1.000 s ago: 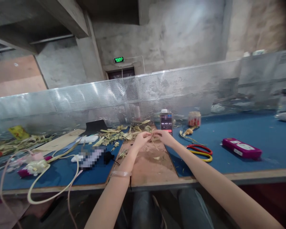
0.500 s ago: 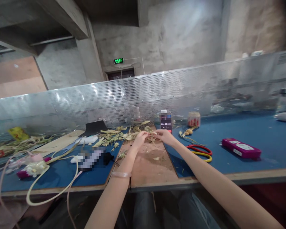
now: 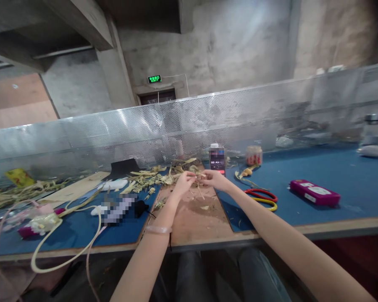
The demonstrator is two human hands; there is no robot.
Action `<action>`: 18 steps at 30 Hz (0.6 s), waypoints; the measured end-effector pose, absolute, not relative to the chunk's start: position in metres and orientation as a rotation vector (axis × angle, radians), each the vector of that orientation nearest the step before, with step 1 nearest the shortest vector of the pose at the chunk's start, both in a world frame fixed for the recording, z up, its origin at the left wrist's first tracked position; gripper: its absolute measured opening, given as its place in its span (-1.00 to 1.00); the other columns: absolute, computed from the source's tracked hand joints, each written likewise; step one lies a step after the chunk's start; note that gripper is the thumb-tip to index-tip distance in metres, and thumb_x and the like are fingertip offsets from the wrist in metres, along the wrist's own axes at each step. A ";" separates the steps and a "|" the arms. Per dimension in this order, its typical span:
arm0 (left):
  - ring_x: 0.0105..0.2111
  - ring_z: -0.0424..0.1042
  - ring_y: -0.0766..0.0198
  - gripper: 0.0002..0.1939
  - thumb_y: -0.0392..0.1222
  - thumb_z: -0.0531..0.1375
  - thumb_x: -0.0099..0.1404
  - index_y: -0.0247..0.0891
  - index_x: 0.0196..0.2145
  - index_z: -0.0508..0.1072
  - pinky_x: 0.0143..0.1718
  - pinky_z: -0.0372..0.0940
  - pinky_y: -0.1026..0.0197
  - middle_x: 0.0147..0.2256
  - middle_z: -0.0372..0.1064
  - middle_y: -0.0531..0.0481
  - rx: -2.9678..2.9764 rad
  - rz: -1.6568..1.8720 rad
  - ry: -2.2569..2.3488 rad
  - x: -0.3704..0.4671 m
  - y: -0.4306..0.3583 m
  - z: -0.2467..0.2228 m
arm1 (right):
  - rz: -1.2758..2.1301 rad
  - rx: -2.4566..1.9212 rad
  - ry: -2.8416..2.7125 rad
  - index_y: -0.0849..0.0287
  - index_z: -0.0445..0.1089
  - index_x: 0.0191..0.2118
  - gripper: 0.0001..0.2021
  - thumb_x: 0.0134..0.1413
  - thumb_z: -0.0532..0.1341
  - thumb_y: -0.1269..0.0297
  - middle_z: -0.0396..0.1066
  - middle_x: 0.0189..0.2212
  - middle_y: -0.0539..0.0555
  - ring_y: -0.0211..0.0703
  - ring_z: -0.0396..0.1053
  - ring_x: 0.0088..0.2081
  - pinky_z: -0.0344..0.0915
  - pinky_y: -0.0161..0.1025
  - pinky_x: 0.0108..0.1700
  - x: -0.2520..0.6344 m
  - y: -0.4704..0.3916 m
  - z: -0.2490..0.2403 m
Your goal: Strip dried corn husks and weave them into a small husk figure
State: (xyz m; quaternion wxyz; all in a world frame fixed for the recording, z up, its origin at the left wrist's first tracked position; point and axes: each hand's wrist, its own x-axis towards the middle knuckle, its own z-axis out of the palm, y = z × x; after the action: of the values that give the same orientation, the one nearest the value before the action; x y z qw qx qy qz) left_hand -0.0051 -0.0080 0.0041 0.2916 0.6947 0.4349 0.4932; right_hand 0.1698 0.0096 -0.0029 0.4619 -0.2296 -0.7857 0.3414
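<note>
My left hand (image 3: 185, 182) is closed in a pinch over the bare wooden strip (image 3: 201, 222) in the middle of the table. Close beside it, my right hand (image 3: 216, 180) also pinches, its fingertips almost meeting the left ones. Between the fingertips is a pale dried plant piece (image 3: 201, 192), with a thin stalk hanging down; its exact shape is hard to make out. Just beyond the hands lies a pile of dried stalks and leaves (image 3: 189, 165). More dried leaves (image 3: 148, 178) are spread to the left. A loose leaf bit (image 3: 204, 207) rests on the wood below.
A phone (image 3: 217, 161) showing a timer stands behind my right hand. To the right are a jar (image 3: 254, 155), red-and-yellow-handled scissors (image 3: 266, 202) and a magenta box (image 3: 315, 193). Pale cables (image 3: 34, 256) loop over the front left edge. A perforated metal screen (image 3: 138, 126) runs behind.
Both hands stay nearly in place, still pinching close together, with small finger shifts. The whole view has slid slightly as the head moved.
</note>
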 end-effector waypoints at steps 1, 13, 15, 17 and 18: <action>-0.52 0.35 0.30 -0.80 -0.15 0.16 0.12 -0.28 -0.30 0.31 -0.42 0.18 0.26 -0.49 0.43 -0.02 1.854 1.316 1.166 -0.005 -0.008 0.004 | 0.825 -0.573 -1.936 0.25 0.37 -0.33 -0.70 -0.18 0.25 0.13 0.33 -0.53 -0.03 -0.34 0.24 -0.54 0.25 -0.35 -0.45 0.170 0.010 -0.004; -0.46 0.38 0.27 -0.77 -0.18 0.19 0.07 -0.29 -0.29 0.31 -0.38 0.19 0.25 -0.49 0.43 -0.06 1.697 1.374 1.219 -0.002 0.003 -0.003 | 0.648 -0.600 -1.981 0.23 0.38 -0.38 -0.81 -0.15 0.19 0.24 0.40 -0.40 0.04 -0.22 0.33 -0.35 0.27 -0.29 -0.31 0.171 0.006 0.002; -0.49 0.35 0.29 -0.78 -0.15 0.19 0.06 -0.30 -0.33 0.34 -0.44 0.16 0.27 -0.48 0.43 -0.07 1.717 1.324 1.257 -0.003 0.002 -0.002 | 0.632 -0.606 -1.991 0.24 0.38 -0.38 -0.81 -0.15 0.20 0.24 0.40 -0.40 0.05 -0.21 0.33 -0.35 0.26 -0.28 -0.29 0.172 0.008 0.000; -0.54 0.31 0.32 -0.79 -0.10 0.17 0.06 -0.31 -0.38 0.38 -0.52 0.11 0.30 -0.48 0.43 -0.06 1.789 1.260 1.269 -0.005 0.001 -0.001 | 0.619 -0.610 -1.999 0.25 0.38 -0.38 -0.81 -0.15 0.20 0.23 0.40 -0.40 0.05 -0.21 0.33 -0.35 0.25 -0.27 -0.28 0.174 0.011 -0.002; -0.55 0.30 0.33 -0.77 -0.08 0.16 0.07 -0.31 -0.40 0.40 -0.55 0.09 0.31 -0.48 0.42 -0.06 1.828 1.232 1.261 -0.006 0.001 0.000 | 0.610 -0.609 -2.001 0.25 0.38 -0.38 -0.81 -0.14 0.20 0.23 0.40 -0.40 0.05 -0.21 0.32 -0.35 0.25 -0.27 -0.28 0.174 0.012 -0.003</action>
State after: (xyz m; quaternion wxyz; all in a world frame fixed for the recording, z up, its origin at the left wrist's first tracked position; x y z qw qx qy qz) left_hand -0.0060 0.0005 -0.0001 0.2967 0.6874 0.4742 0.4633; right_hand 0.1744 0.0125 -0.0034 0.4632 -0.2479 -0.8139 0.2482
